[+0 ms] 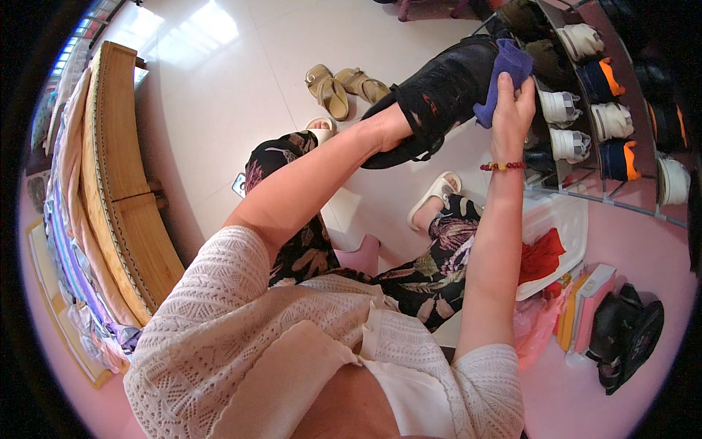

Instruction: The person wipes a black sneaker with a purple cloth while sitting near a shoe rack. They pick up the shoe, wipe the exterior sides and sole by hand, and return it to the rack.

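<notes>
Left hand [391,126] tucked inside black leather shoe [439,91], right hand [512,110] pressing blue cloth [501,73] on it, upper right; shoe may slip off if rubbed hard.

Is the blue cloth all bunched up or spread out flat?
Bunched up: the blue cloth sits crumpled under the right hand, pressed against the black shoe.

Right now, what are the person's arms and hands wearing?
Both forearms are bare. Short white knitted sleeves with a lacy openwork pattern end above the elbows. The right hand has a red bead bracelet with a few yellow beads at the wrist. The left hand shows no jewellery.
</notes>
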A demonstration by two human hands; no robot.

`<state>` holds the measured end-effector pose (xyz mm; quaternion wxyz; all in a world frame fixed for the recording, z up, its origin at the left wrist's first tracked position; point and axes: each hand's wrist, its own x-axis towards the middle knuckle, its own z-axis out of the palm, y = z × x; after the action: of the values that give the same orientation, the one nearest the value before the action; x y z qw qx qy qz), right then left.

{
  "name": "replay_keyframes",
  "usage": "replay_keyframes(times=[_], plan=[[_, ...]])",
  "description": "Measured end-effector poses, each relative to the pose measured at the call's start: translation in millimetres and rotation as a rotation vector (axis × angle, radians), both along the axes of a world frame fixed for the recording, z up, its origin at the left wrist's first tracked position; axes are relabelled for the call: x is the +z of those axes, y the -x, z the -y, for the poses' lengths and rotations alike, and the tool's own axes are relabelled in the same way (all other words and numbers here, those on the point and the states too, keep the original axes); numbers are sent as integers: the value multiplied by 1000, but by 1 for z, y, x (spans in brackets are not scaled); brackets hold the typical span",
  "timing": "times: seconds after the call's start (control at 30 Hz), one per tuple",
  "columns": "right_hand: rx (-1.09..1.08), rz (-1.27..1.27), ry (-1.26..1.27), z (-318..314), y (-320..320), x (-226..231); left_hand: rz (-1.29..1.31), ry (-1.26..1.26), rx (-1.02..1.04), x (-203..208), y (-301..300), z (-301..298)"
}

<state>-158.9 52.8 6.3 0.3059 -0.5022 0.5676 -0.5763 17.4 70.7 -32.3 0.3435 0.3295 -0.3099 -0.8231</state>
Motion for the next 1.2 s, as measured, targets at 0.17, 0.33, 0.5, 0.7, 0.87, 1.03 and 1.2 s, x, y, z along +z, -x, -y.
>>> replay_keyframes(times=[0.17, 0.33, 0.5, 0.7, 0.87, 1.03, 1.2], plan=[[157, -138, -109, -6, -9, -17, -259, -263, 140, -3, -1, 13], [252, -358, -21, -54, -56, -8, -331, -281, 278, -2, -7, 32], [77, -914, 390, -50, -50, 5, -335, -298, 186, 12, -7, 22], [-57, -747, 312, -29, -39, 0, -789, -362, -215, -35, -15, 18], [-235, -773, 233, 3, 7, -2, -209, -446, -22, 23, 2, -10], [-153, -767, 176, -1, -15, 3, -316, -369, -85, 6, -5, 0], [128, -663, 176, -46, -57, 3, -167, -413, 193, 13, 1, 6]])
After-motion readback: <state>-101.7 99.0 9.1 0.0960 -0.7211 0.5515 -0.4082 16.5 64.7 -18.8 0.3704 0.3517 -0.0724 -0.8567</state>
